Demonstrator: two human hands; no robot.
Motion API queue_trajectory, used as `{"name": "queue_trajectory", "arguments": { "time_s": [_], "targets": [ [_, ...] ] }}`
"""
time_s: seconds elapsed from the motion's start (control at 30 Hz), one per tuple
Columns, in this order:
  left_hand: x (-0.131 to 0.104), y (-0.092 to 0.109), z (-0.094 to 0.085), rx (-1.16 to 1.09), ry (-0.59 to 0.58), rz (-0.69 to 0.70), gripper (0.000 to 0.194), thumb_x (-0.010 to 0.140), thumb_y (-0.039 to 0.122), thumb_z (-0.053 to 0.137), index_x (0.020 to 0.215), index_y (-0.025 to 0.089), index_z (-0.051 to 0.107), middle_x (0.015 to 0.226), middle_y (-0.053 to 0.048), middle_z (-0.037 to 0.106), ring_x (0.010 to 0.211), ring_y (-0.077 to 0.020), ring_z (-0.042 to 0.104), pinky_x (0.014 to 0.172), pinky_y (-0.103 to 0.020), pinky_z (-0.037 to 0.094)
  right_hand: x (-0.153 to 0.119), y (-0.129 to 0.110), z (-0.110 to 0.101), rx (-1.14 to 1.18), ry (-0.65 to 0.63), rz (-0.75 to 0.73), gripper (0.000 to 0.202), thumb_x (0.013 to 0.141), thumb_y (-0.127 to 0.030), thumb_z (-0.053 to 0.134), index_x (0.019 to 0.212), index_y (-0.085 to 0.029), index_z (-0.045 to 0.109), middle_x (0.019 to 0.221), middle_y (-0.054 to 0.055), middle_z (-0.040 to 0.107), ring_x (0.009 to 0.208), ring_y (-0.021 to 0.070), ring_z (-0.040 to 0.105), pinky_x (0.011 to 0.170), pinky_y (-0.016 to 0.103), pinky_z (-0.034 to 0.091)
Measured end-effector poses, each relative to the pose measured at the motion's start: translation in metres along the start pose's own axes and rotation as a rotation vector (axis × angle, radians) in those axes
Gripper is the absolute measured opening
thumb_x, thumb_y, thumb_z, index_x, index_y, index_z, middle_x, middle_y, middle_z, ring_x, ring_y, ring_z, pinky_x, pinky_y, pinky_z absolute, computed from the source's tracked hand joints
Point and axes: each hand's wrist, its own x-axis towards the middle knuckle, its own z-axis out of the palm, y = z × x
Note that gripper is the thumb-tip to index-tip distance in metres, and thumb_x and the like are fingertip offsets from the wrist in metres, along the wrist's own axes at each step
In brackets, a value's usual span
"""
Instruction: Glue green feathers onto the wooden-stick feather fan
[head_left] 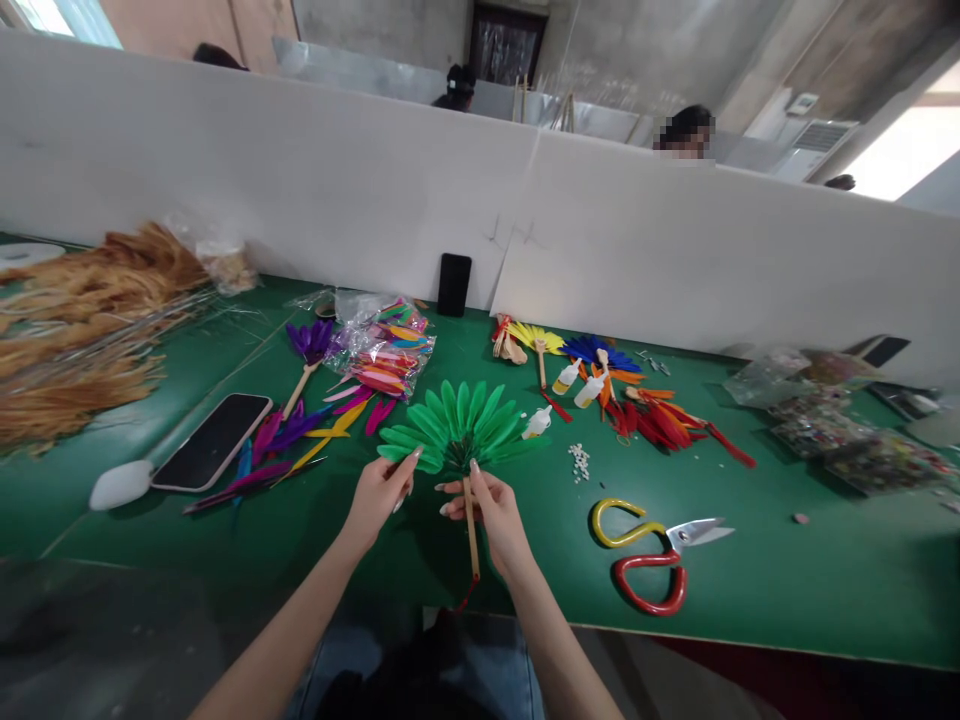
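Note:
A green feather fan (pixel 466 425) is spread open in front of me, its wooden handle (pixel 472 535) pointing down toward my lap with a red cord at the end. My right hand (pixel 486 503) grips the top of the handle, thumb in front, close to where the feathers meet. At the fan's left edge, my left hand (pixel 386 490) pinches the lower feathers between thumb and fingers. A small white glue bottle (pixel 537 423) stands partly behind the fan's right-hand feathers.
Scissors (pixel 664 555) with one yellow and one red handle lie to the right, near white beads (pixel 578 463). Finished-looking yellow (pixel 536 338) and blue fans (pixel 600 352) lie behind, beside red feathers (pixel 667 420). Leftward are a phone (pixel 212 442), loose feathers and bagged feathers (pixel 382 365).

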Motion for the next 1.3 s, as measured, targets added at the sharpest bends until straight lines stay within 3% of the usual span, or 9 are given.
{"name": "queue_trajectory", "arguments": {
  "time_s": [0.43, 0.7, 0.87, 1.3],
  "targets": [
    [0.002, -0.002, 0.004, 0.006, -0.023, -0.005, 0.048, 0.078, 0.051, 0.055, 0.046, 0.017, 0.040, 0.037, 0.006, 0.035, 0.033, -0.0053, 0.033, 0.036, -0.018, 0.026, 0.009, 0.010, -0.003, 0.023, 0.058, -0.033, 0.040, 0.075, -0.051, 0.062, 0.073, -0.011, 0.061, 0.068, 0.008, 0.071, 0.046, 0.0109, 0.063, 0.046, 0.019, 0.050],
    [0.013, 0.002, -0.012, 0.008, 0.060, 0.032, 0.039, 0.080, 0.055, 0.048, 0.065, 0.020, 0.042, 0.046, 0.008, 0.038, 0.038, -0.0072, 0.036, 0.037, -0.017, 0.028, 0.009, 0.009, -0.007, 0.001, 0.097, -0.044, 0.043, 0.072, -0.053, 0.064, 0.070, -0.011, 0.059, 0.065, 0.007, 0.070, 0.045, 0.0110, 0.063, 0.044, 0.019, 0.049],
    [0.020, 0.006, -0.017, 0.057, 0.053, 0.059, 0.039, 0.078, 0.050, 0.055, 0.059, 0.020, 0.041, 0.044, 0.008, 0.037, 0.039, -0.0070, 0.036, 0.038, -0.017, 0.026, 0.006, 0.006, -0.006, 0.003, 0.099, -0.048, 0.044, 0.068, -0.055, 0.066, 0.069, -0.012, 0.058, 0.061, 0.006, 0.069, 0.045, 0.0116, 0.063, 0.044, 0.019, 0.049],
    [0.021, 0.004, -0.010, 0.077, 0.008, 0.093, 0.039, 0.077, 0.051, 0.055, 0.058, 0.019, 0.044, 0.042, 0.008, 0.038, 0.039, -0.0075, 0.038, 0.042, -0.018, 0.029, 0.010, 0.009, -0.011, 0.002, 0.109, -0.031, 0.046, 0.064, -0.057, 0.068, 0.062, -0.014, 0.052, 0.050, 0.001, 0.062, 0.040, 0.0109, 0.059, 0.040, 0.019, 0.046]
  ]
}}
